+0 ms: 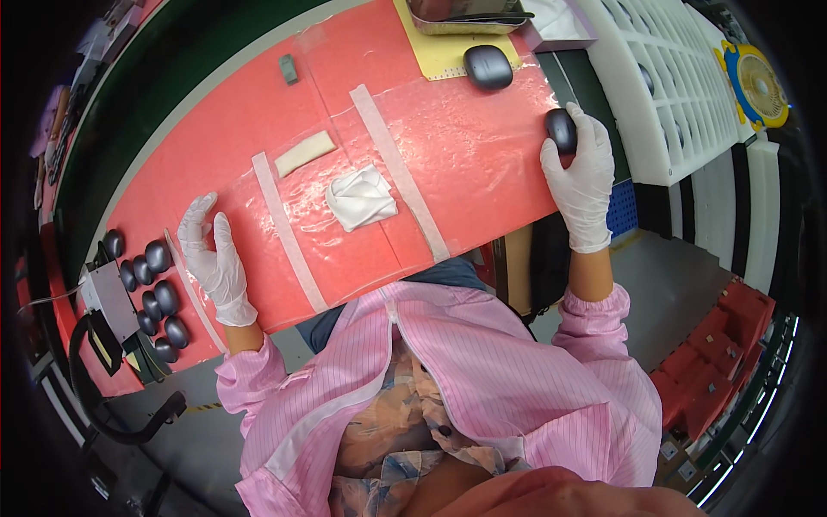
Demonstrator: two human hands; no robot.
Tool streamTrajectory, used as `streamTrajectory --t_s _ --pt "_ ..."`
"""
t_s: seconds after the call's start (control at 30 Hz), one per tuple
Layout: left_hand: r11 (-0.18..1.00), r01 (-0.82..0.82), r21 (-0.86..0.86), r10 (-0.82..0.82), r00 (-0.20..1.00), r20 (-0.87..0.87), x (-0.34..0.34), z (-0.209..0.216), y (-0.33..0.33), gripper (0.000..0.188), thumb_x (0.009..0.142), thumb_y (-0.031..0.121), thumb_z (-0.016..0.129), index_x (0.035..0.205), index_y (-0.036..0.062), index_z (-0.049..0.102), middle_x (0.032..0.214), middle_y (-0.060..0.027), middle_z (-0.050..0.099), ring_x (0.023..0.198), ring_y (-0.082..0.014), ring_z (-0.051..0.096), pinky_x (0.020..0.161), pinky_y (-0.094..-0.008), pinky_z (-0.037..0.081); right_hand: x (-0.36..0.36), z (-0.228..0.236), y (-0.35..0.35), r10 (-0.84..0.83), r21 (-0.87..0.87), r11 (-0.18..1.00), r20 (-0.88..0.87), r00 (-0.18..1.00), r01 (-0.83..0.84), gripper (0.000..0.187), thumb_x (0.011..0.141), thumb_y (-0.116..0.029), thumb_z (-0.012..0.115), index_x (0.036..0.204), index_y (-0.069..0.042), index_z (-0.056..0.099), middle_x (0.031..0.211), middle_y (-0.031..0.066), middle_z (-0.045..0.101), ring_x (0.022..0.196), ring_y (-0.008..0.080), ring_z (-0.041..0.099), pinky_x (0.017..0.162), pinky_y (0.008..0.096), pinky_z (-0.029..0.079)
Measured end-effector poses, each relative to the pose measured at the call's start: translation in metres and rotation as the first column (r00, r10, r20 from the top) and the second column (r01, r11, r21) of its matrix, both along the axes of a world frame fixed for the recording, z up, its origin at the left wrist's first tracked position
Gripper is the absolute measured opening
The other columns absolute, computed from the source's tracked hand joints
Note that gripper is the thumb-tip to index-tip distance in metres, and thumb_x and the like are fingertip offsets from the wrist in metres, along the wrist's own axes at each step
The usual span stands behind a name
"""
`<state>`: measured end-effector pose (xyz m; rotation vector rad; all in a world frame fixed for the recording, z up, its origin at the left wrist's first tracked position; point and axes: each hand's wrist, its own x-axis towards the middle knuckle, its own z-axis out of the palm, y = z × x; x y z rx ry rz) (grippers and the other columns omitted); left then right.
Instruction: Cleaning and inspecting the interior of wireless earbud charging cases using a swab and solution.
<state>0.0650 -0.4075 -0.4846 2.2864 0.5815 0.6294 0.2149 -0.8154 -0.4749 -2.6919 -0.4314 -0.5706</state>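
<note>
At the right edge of the red work surface [482, 164], my white-gloved right hand [581, 177] grips a small dark rounded case [562, 131] between thumb and fingers. A similar dark case [488, 67] rests just up and left of it, partly on a yellow sheet [419, 39]. My left hand [214, 258], also gloved, hovers over or rests on the left part of the surface, fingers apart and nothing in it. Left of that hand lie several dark rounded cases [165, 298] in a cluster. A folded white cloth [362, 198] sits between my hands.
Beyond the cloth lie a cream strip [305, 154] and a small grey-green block [288, 69]. A metal tray [465, 26] stands at the back. Right of the table is a white slotted rack [663, 86] with a yellow-and-blue fan [758, 86]. A grey box-shaped device [110, 300] stands far left.
</note>
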Motion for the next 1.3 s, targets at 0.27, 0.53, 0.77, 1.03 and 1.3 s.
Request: streamTrajectory --t_s 0.27,0.53,0.77,1.03,1.3 --pt "0.996 0.024 0.082 -0.027 0.999 0.047 0.008 -0.002 -0.002 0.026 0.091 0.005 0.057 0.116 0.004 0.062 0.116 -0.0068 0.06 0.098 -0.0146 0.055 0.089 -0.0277 0.044 0.041 0.016 0.061 0.057 -0.06 0.997 0.156 0.986 -0.049 0.056 0.076 -0.035 0.07 0.121 -0.004 0.056 0.099 0.0146 0.063 0.093 0.0305 0.06 0.083 0.0413 0.045" --pt "0.972 0.18 0.151 -0.161 0.978 -0.134 0.015 0.047 -0.008 0.034 0.087 0.006 0.061 0.12 0.0038 0.057 0.119 -0.0108 0.057 0.112 -0.022 0.055 0.095 -0.0317 0.043 0.06 0.008 0.065 -0.08 -0.184 0.979 0.038 0.996 0.086 0.053 0.076 -0.036 0.069 0.114 -0.001 0.059 0.09 0.0158 0.064 0.084 0.0328 0.063 0.075 0.0447 0.047" --pt "0.924 0.344 0.168 -0.312 0.931 -0.19 0.137 0.076 0.061 0.05 0.089 0.029 0.059 0.13 0.0027 0.048 0.127 -0.0168 0.056 0.117 -0.0341 0.053 0.098 -0.0398 0.043 0.019 0.035 0.112 0.315 0.167 0.934 0.04 0.948 -0.317 0.058 0.077 -0.007 0.069 0.129 0.003 0.047 0.116 0.0205 0.057 0.103 0.0353 0.054 0.091 0.0412 0.043" --pt "0.89 -0.265 0.371 0.399 0.846 -0.354 0.375 -0.003 0.182 0.087 0.087 0.071 0.027 0.115 -0.0038 0.062 0.122 -0.0282 0.056 0.118 -0.0402 0.052 0.099 -0.0431 0.04 0.011 0.004 0.156 0.496 0.37 0.82 -0.08 0.865 -0.436 0.035 0.074 0.002 0.065 0.11 -0.002 0.062 0.096 0.0133 0.065 0.085 0.0309 0.061 0.076 0.0379 0.049" --pt "0.987 0.133 0.094 -0.127 0.99 -0.068 0.413 -0.039 0.212 0.057 0.072 0.022 0.076 0.119 -0.003 0.055 0.112 -0.018 0.064 0.099 -0.0276 0.064 0.086 -0.0338 0.05 0.02 -0.002 0.159 0.479 0.382 0.827 -0.092 0.873 -0.413 0.024 0.074 0.001 0.065 0.097 -0.005 0.063 0.08 0.0093 0.06 0.071 0.0283 0.057 0.063 0.0368 0.047"
